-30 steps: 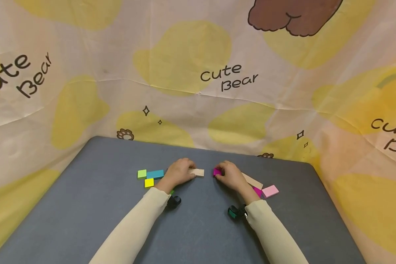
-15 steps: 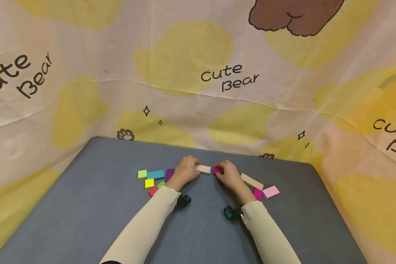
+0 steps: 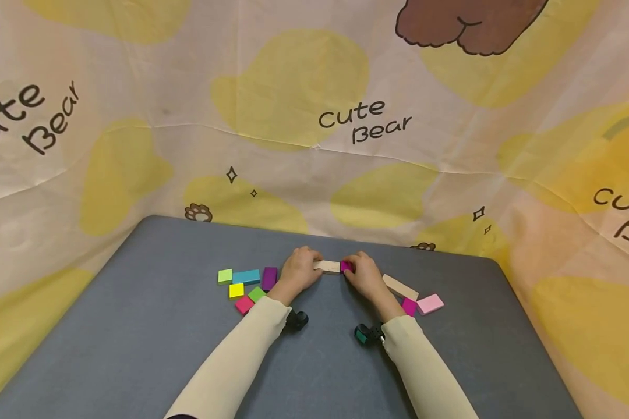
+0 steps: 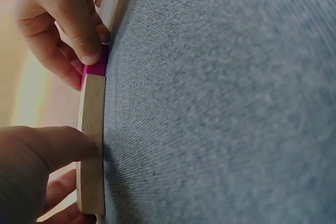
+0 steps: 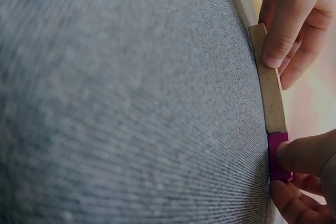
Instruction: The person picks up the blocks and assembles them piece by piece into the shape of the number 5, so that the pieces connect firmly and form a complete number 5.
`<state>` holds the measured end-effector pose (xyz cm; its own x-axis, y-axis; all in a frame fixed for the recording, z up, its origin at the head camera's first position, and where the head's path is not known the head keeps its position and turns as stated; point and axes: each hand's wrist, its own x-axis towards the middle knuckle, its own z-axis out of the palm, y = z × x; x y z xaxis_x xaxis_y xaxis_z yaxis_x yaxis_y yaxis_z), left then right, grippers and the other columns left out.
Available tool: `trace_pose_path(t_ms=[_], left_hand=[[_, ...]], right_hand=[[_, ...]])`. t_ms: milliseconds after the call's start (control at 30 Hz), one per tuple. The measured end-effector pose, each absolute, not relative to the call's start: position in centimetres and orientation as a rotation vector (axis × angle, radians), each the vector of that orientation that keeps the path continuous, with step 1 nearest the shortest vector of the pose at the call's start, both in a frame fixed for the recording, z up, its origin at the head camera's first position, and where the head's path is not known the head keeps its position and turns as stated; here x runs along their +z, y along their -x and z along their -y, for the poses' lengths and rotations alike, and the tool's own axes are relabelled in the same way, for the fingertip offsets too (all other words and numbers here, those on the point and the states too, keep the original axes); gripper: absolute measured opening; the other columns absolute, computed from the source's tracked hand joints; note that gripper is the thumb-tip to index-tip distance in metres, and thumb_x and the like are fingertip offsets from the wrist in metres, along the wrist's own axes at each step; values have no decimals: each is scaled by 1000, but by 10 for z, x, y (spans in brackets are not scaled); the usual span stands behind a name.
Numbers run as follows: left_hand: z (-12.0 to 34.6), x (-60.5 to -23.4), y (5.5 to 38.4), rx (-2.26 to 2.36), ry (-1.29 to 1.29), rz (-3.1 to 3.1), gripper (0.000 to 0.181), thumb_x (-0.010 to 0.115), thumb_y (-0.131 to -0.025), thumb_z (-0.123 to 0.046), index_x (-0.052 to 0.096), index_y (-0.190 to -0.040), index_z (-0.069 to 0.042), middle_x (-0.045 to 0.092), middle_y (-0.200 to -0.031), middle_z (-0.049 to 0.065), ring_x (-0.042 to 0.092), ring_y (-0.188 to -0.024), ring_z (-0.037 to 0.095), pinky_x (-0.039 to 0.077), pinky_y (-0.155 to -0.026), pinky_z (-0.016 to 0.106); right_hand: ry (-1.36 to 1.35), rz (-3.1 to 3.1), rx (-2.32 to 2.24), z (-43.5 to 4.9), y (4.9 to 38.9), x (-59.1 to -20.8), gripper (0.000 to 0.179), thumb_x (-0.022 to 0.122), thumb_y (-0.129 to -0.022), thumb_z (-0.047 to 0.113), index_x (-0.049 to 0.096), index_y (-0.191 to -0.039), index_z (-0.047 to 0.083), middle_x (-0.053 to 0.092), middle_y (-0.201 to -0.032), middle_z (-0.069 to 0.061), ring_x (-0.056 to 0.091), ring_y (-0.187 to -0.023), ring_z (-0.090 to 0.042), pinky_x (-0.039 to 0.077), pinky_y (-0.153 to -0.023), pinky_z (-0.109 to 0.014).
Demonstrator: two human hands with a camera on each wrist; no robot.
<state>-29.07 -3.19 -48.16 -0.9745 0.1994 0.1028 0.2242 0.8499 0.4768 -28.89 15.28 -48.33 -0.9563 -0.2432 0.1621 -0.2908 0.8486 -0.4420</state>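
Note:
Near the far side of the table, my left hand grips a plain wooden block between thumb and fingers. My right hand pinches a small magenta block. The two blocks lie end to end and touch. In the left wrist view, the thumb presses the near side of the wooden block, with the magenta block at its far end. The right wrist view has the right thumb on the magenta block and the wooden block in line with it.
On the left lie lime, blue, purple, yellow, green and red-pink blocks. Right of the right hand are another wooden block, a magenta one and a pink one. A printed cloth hangs behind the table.
My left hand has slid the wooden block rightward until it meets the magenta block. The right hand has hardly moved. More of the purple, green and red-pink blocks shows now.

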Motion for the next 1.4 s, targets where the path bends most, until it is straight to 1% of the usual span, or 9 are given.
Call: trace_pose_path(t_ms=[267,467,733,1100,1400], left_hand=[[29,-482,291,-768,332,2980,22,71,-85,-23,74,-106,-18,64,-99,5,58,-93,24,50,-79,38],[28,-481,292,-770,328,2988,22,71,-85,-23,74,-106,-18,64,-100,6,58,-94,24,49,-80,38],[28,-479,292,-771,326,3002,23,70,-86,-23,74,-108,-17,64,-102,6,57,-95,24,50,-81,38],[28,-479,294,-766,368,3009,24,69,-87,-21,73,-111,-17,63,-106,7,56,-97,24,50,-83,39],[38,-478,289,-796,447,2966,30,66,-87,-26,69,-116,-16,62,-110,6,53,-97,22,49,-82,38]], right_hand=[[-422,2926,739,-155,289,-484,25,70,-85,9,72,-110,4,60,-89,-11,51,-72,-19,43,-64,-32],[-421,2922,737,-154,290,-484,25,71,-84,8,72,-109,4,60,-87,-10,50,-70,-19,42,-62,-31],[-412,2922,731,-153,289,-484,26,71,-84,8,71,-109,4,62,-93,-12,51,-72,-19,44,-65,-31],[-392,2920,770,-153,287,-482,26,71,-84,8,70,-110,3,60,-93,-13,51,-73,-20,44,-65,-32],[-380,2944,796,-156,288,-483,25,71,-85,9,70,-109,3,61,-96,-13,53,-76,-21,47,-69,-34]])
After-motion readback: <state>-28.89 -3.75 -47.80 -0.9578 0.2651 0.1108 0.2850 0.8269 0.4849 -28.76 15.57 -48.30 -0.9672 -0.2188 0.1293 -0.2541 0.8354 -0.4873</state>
